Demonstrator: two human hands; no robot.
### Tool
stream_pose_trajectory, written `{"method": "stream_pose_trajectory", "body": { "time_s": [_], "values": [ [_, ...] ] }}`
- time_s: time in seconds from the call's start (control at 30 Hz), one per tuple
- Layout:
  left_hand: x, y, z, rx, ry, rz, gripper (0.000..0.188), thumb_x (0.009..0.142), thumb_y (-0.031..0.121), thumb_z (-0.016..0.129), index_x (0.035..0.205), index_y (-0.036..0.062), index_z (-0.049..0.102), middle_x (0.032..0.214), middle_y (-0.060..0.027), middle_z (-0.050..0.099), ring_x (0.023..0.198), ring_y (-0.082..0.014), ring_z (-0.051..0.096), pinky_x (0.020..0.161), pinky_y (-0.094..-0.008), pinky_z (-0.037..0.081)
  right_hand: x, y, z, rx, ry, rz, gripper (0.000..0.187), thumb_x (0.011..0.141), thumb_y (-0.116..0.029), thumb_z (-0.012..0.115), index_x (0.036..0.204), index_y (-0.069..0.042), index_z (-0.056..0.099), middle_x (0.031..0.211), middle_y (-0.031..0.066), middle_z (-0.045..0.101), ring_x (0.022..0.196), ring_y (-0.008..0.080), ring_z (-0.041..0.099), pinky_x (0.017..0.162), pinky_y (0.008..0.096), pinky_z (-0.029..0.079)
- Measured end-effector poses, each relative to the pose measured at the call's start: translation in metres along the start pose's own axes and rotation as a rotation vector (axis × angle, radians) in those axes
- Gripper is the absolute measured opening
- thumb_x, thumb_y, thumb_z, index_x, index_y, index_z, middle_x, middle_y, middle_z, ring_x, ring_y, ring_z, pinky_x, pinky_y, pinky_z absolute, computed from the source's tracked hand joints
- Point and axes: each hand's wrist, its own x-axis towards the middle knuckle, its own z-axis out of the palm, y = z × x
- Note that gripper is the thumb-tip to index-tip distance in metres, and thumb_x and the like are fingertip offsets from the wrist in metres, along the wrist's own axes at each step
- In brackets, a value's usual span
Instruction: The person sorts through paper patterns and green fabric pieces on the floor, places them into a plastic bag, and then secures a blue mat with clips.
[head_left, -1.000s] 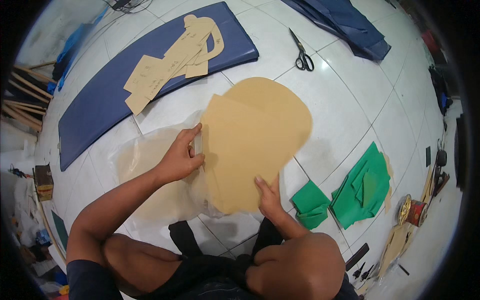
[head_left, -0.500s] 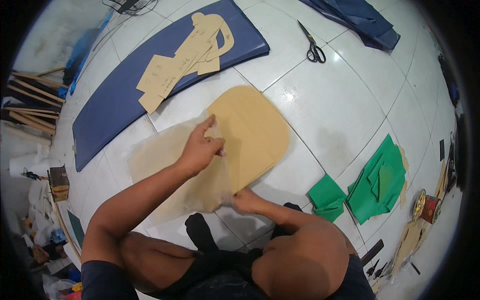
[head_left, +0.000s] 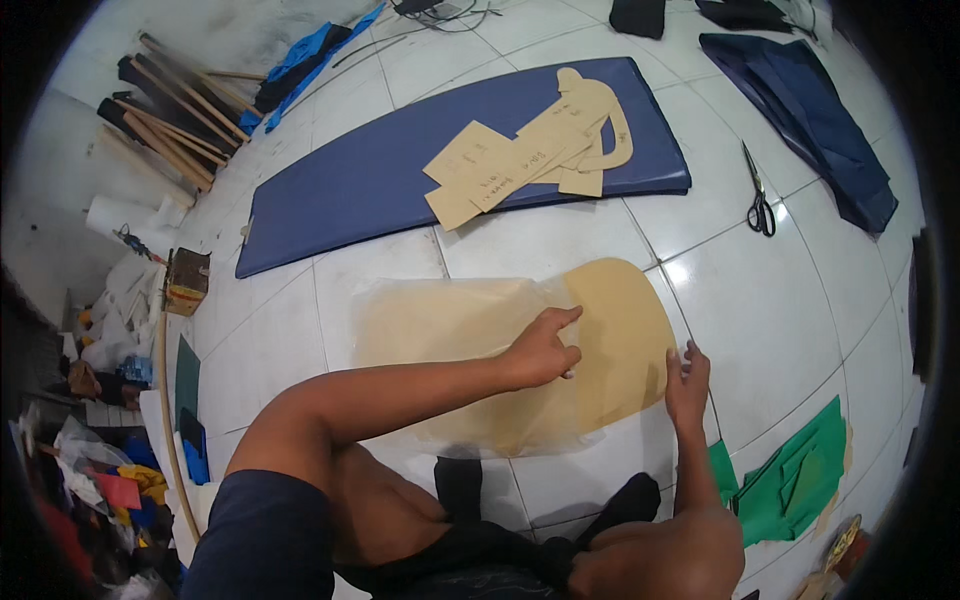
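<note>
A stack of tan, round-cornered card pattern sheets (head_left: 625, 335) lies on the tiled floor in front of me. Its left part is inside a clear plastic bag (head_left: 440, 315), whose mouth runs across the sheets. Over that mouth lies my left hand (head_left: 543, 350), index finger stretched along the plastic and thumb apart; its other fingers are partly hidden. My right hand (head_left: 687, 385) is at the right edge of the sheets, fingers upright and apart, the thumb side close to the rim.
Beyond the bag, a folded blue sheet (head_left: 350, 200) carries tan card templates (head_left: 520, 160). Black-handled scissors (head_left: 760, 205) lie at the right, near more blue material (head_left: 820, 140). Green fabric (head_left: 795, 480) is beside my right forearm. Rolls (head_left: 170, 135) lean at the far left.
My right hand has left the bag's near corner and moved to the right edge of the sheets. My left hand stays at the bag's mouth. The view has shifted.
</note>
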Motion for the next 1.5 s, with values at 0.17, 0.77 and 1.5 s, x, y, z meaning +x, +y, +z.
{"method": "stream_pose_trajectory", "body": {
  "time_s": [0.17,0.77,1.5],
  "values": [
    [-0.006,0.008,-0.008,-0.008,0.014,0.048,0.067,0.080,0.008,0.055,0.141,-0.0053,0.032,0.127,-0.0208,0.043,0.073,-0.0194,0.063,0.070,-0.0310,0.054,-0.006,-0.018,0.075,-0.151,-0.238,-0.203,0.047,0.085,-0.033,0.061,0.111,0.005,0.057,0.103,0.0255,0.057,0.102,0.0402,0.051,0.091,0.0478,0.041],
    [-0.014,-0.005,-0.013,-0.045,-0.008,-0.168,0.059,0.085,0.007,0.056,0.141,-0.0006,0.037,0.117,-0.0154,0.053,0.065,-0.0134,0.053,0.060,-0.0293,0.049,-0.092,0.063,-0.105,0.106,0.261,0.287,0.037,0.083,-0.027,0.070,0.110,-0.004,0.060,0.090,0.0119,0.063,0.081,0.0250,0.061,0.074,0.0367,0.050],
    [0.023,-0.015,-0.018,0.168,-0.005,-0.145,0.059,0.086,0.005,0.057,0.141,0.0002,0.036,0.136,-0.0140,0.045,0.065,-0.0104,0.050,0.056,-0.0260,0.047,-0.089,0.290,-0.371,-0.039,0.431,1.082,0.129,0.053,-0.069,0.080,0.138,0.012,0.026,0.135,0.0299,0.044,0.119,0.0384,0.052,0.099,0.0489,0.044]
  ]
}}
